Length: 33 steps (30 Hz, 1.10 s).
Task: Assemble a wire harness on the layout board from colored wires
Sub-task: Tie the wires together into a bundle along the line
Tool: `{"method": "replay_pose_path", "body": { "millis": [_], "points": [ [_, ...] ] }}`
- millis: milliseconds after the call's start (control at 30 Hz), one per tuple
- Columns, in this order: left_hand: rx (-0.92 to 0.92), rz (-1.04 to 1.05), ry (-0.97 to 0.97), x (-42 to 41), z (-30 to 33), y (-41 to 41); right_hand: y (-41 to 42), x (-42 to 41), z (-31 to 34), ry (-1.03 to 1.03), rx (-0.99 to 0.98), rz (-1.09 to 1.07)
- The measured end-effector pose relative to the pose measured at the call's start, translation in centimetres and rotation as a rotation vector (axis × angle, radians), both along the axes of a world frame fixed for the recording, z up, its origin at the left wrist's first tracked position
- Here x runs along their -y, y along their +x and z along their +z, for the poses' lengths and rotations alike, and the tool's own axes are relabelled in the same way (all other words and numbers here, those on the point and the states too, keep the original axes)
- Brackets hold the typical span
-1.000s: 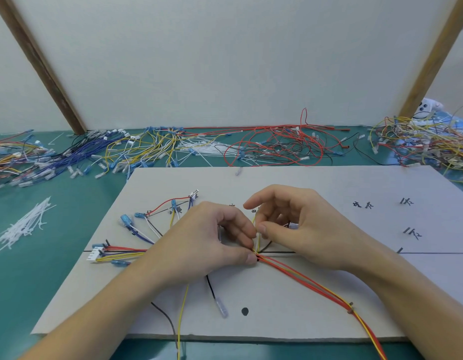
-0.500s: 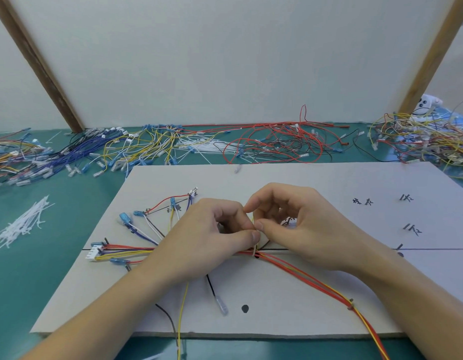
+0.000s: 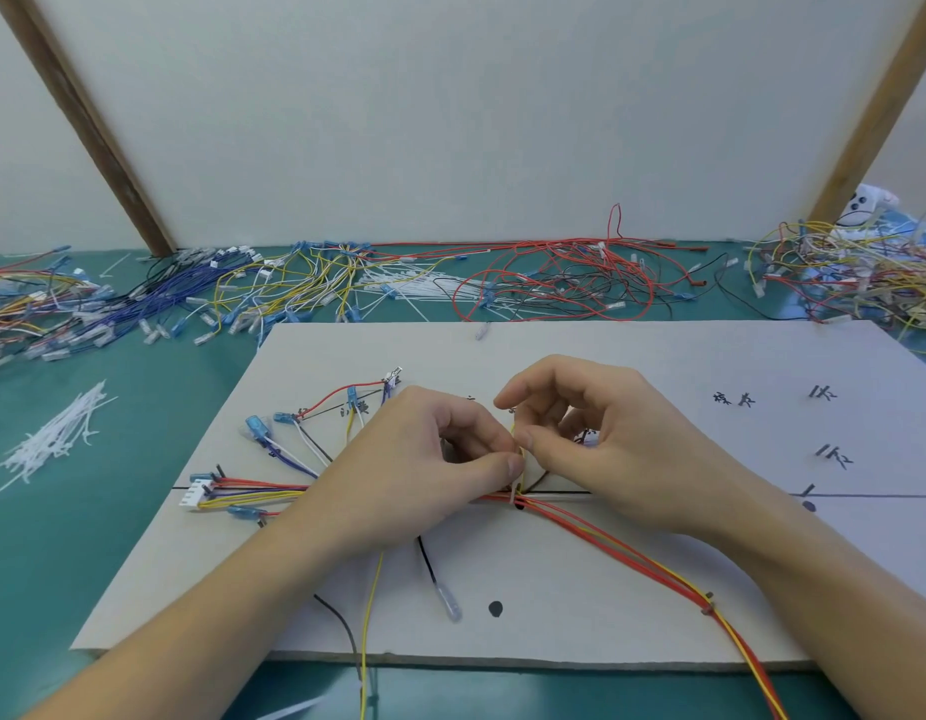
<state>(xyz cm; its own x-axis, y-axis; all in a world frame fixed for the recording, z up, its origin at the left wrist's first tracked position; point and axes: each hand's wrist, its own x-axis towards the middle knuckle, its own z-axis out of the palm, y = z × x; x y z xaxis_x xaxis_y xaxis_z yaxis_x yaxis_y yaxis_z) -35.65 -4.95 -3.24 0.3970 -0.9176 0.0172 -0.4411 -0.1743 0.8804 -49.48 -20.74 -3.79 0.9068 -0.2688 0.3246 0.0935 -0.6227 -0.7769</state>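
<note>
Across the pale cardboard layout board (image 3: pixel 658 366), both hands pinched a white cable tie (image 3: pixel 518 478) around the red-and-yellow wire bundle (image 3: pixel 606 537): left hand (image 3: pixel 424 459), right hand (image 3: pixel 596 439); cinching it tight probably came next.

Left hand (image 3: pixel 424 459) and right hand (image 3: pixel 596 444) meet, fingertips pinching (fingers curled).

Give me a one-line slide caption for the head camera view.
Left hand and right hand pinch a thin yellow wire above the red-and-yellow wire bundle on the grey layout board.
</note>
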Motion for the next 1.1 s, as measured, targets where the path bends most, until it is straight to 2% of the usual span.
{"method": "replay_pose_path", "body": {
  "millis": [300, 933, 1100],
  "points": [
    [0.021, 0.029, 0.005, 0.02, -0.03, -0.05, -0.34, 0.21, 0.54, -0.073, -0.129, -0.042],
    [0.005, 0.02, 0.028, 0.0, 0.06, -0.08, -0.24, -0.01, 0.3, -0.042, -0.094, -0.05],
    [0.088, 0.02, 0.033, 0.04, -0.13, -0.43, -0.25, 0.22, 0.28, 0.003, -0.108, -0.032]
  ]
}}
